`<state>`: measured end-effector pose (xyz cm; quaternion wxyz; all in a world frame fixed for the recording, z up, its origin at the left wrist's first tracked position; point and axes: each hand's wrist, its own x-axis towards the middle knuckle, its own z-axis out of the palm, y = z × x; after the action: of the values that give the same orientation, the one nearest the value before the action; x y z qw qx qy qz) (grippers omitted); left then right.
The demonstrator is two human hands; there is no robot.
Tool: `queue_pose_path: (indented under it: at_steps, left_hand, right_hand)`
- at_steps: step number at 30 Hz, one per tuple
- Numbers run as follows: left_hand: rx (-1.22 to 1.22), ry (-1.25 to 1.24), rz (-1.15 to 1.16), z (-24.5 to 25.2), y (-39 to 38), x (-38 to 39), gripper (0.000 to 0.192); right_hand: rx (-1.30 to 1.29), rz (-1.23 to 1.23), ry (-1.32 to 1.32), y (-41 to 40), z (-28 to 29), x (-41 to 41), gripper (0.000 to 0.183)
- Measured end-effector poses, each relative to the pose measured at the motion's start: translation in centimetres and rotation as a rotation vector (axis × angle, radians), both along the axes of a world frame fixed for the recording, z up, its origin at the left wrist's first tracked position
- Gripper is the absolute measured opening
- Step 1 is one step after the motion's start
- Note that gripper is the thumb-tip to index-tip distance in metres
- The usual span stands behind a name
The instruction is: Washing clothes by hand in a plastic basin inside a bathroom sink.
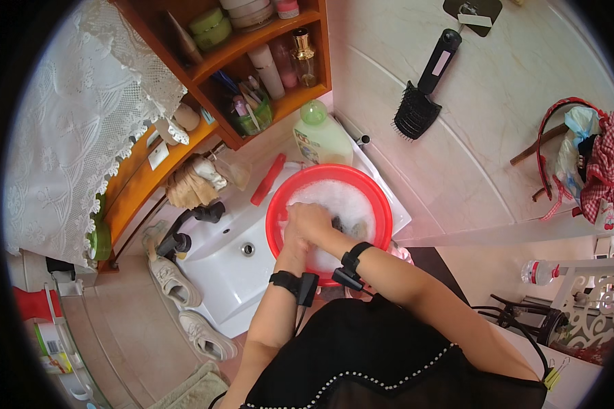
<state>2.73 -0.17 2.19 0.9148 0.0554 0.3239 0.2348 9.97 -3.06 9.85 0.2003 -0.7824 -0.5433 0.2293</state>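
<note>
A red plastic basin [275, 209] full of white suds [332, 197] rests on the right side of the white washbasin [215, 266]. Both hands are together over the foam at its left inner side. My right hand [309, 221] has curled fingers and covers much of my left hand [295, 240], so whatever may be between them is hidden. Something dark, perhaps wet cloth [336, 223], shows through the foam to the right of my hands. A red-handled brush [269, 179] lies on the washbasin behind the basin's left rim.
A detergent bottle [322, 138] stands behind the basin. The black faucet [210, 212] juts over the washbasin near its drain [247, 249]. White sneakers [204, 332] sit at the left edge. An orange wooden shelf [199, 71] overhangs; a black hairbrush [419, 107] hangs on the wall.
</note>
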Motion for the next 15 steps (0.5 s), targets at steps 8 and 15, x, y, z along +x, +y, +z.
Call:
queue_pose_path:
  at_steps: [8, 15]
  left_hand:
    - [0.144, 0.266, 0.038, 2.3, 1.0, 0.0, 0.050]
    - [0.691, 0.657, -0.298, 0.0, -2.0, -1.1, 0.061]
  right_hand:
    - [-0.014, -0.383, 0.433, 1.5, -8.1, 7.3, 0.047]
    - [0.057, -0.310, 0.236, -0.7, -9.1, 7.9, 0.039]
